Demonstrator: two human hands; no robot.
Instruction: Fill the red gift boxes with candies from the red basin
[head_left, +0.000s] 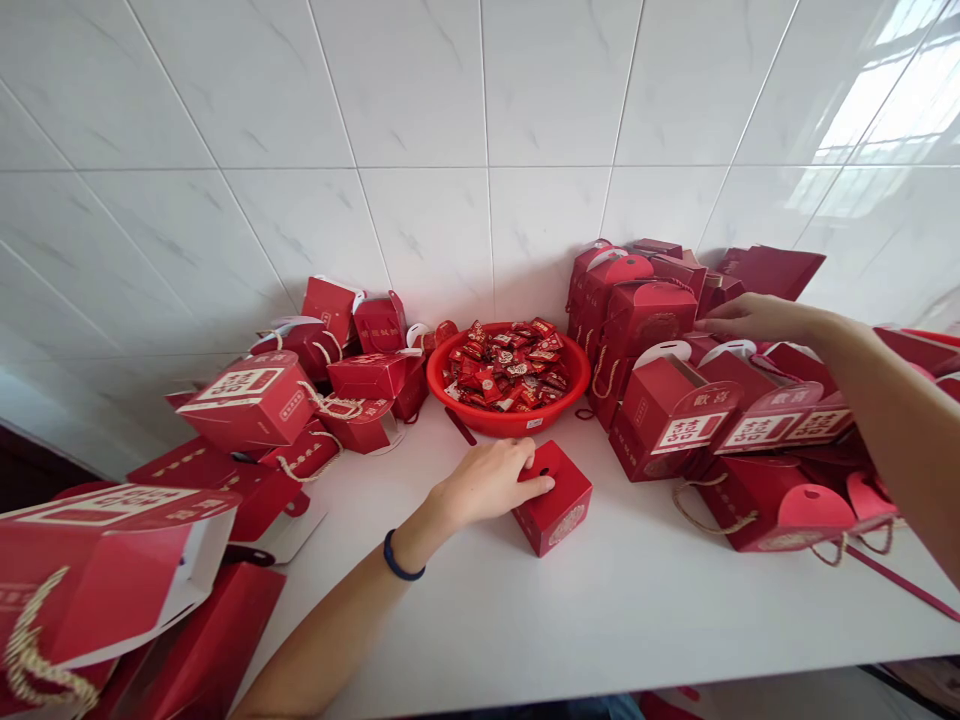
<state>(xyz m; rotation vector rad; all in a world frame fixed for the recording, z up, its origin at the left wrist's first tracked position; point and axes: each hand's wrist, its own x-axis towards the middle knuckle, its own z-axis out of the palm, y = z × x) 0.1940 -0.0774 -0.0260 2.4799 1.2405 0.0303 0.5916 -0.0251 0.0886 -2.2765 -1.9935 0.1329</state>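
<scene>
My left hand rests on a small closed red box in the middle of the white table, fingers curled over its top. A dark band sits on that wrist. My right hand reaches out to the right, palm down, fingers stretched over the stack of red gift boxes; it touches their tops. A red bowl full of red wrapped sweets stands just behind the small box.
More red gift boxes with rope handles lie heaped at the left, and a large one is close at the lower left. White tiled wall rises behind the table. The table's front edge runs along the bottom.
</scene>
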